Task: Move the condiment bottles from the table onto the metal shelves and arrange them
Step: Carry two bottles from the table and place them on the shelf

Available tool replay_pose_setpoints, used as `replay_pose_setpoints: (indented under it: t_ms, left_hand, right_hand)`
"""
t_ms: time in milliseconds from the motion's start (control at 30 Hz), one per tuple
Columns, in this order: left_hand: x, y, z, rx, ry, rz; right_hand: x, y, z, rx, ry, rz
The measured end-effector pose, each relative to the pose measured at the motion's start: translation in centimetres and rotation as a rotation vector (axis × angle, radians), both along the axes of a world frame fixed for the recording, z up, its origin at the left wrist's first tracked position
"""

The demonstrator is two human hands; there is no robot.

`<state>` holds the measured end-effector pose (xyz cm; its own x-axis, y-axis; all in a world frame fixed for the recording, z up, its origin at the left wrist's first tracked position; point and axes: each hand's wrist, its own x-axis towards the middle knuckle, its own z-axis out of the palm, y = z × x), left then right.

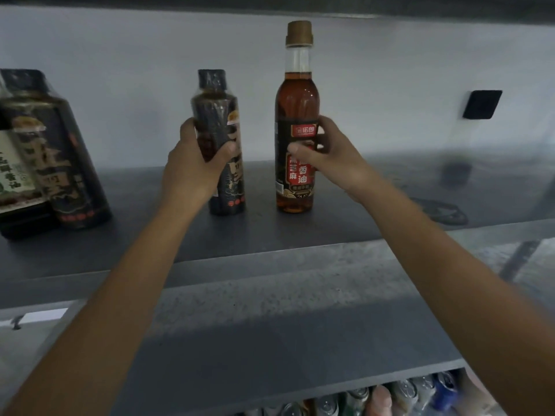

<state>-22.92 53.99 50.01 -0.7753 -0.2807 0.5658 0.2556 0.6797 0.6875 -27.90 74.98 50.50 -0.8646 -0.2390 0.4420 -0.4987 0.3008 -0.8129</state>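
Gripping a bottle in each hand, the person works at the middle of the metal shelf point(270, 235), both arms stretched forward.

- Left hand point(195, 163): fingers and thumb wrapped round the body of a dark bottle point(214, 109). Its base looks to be on or just above the shelf, and its top leans slightly left. Whether the base sits flat cannot be told.
- Right hand point(327, 154): thumb and fingers closed on the label of a tall sesame oil bottle point(297, 97). It stands upright, just right of the dark one and about midway between the back wall and the front edge.
- Toward the left end: a cluster of dark bottles point(60, 163), packed close together.
- Below the front edge: a lower level holding cans point(390, 397).

Risks, as judged:
- If let go while leaning, the dark bottle could rock or tip left. Its glossy wrap looks slick, so a loose hold may also slip.
- The oil bottle is tall on a narrow base and looks like glass. A knock from either withdrawing hand could topple it, and oil and shards would follow.
- The two bottles stand near each other. Sliding one carelessly could clip the other.
- The brown cap point(299, 33) rises toward the shelf above, so lifting the oil bottle rather than sliding it may strike that underside.
- Dragging either bottle toward the front edge risks a fall onto the cans.
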Motion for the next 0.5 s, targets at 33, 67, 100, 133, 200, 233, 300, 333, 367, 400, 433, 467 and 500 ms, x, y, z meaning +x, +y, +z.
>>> replay_pose_setpoints:
  t_ms: [33, 67, 100, 133, 200, 233, 300, 333, 367, 400, 433, 467, 500]
  left_hand:
    - [0.7, 0.2, -0.9, -0.064, -0.016, 0.064]
    - [1.7, 0.6, -2.1, -0.136, -0.013, 0.142]
    - [2.8, 1.4, -3.3, -0.204, 0.017, 0.212]
    - [4.0, 2.5, -4.5, -0.258, 0.077, 0.252]
    - [6.5, 5.8, -6.8, -0.329, 0.251, 0.204]
    - [7.5, 7.9, -8.0, -0.369, 0.330, 0.138]
    - [8.9, 12.6, -10.5, -0.475, 0.421, -0.012]
    - [9.3, 15.2, -11.7, -0.514, 0.429, -0.086]
    - [9.7, 17.7, -12.9, -0.541, 0.417, -0.160]
    - [10.1, 20.3, -13.9, -0.557, 0.392, -0.235]
    - [10.4, 22.7, -14.9, -0.569, 0.361, -0.312]
    - [10.9, 25.2, -15.7, -0.585, 0.337, -0.389]
    - [11.4, 27.6, -16.6, -0.606, 0.317, -0.463]
  right_hand:
    - [0.5, 0.7, -0.5, 0.099, 0.005, -0.030]
    - [1.0, 1.6, -1.1, 0.204, 0.018, -0.068]
    - [1.7, 2.7, -1.9, 0.302, 0.045, -0.112]
    - [2.5, 4.0, -2.9, 0.388, 0.092, -0.163]
    - [4.5, 6.6, -5.2, 0.508, 0.203, -0.270]
    - [5.7, 8.1, -6.4, 0.541, 0.243, -0.330]
    - [8.5, 11.3, -8.9, 0.561, 0.335, -0.457]
    - [10.1, 13.2, -10.2, 0.562, 0.371, -0.512]
    - [11.8, 15.2, -11.4, 0.561, 0.380, -0.563]
    - [13.7, 17.3, -12.7, 0.561, 0.369, -0.613]
    - [15.7, 19.4, -14.1, 0.563, 0.346, -0.670]
    - [17.6, 21.6, -15.5, 0.566, 0.304, -0.728]
    - [19.7, 23.7, -16.9, 0.567, 0.239, -0.782]
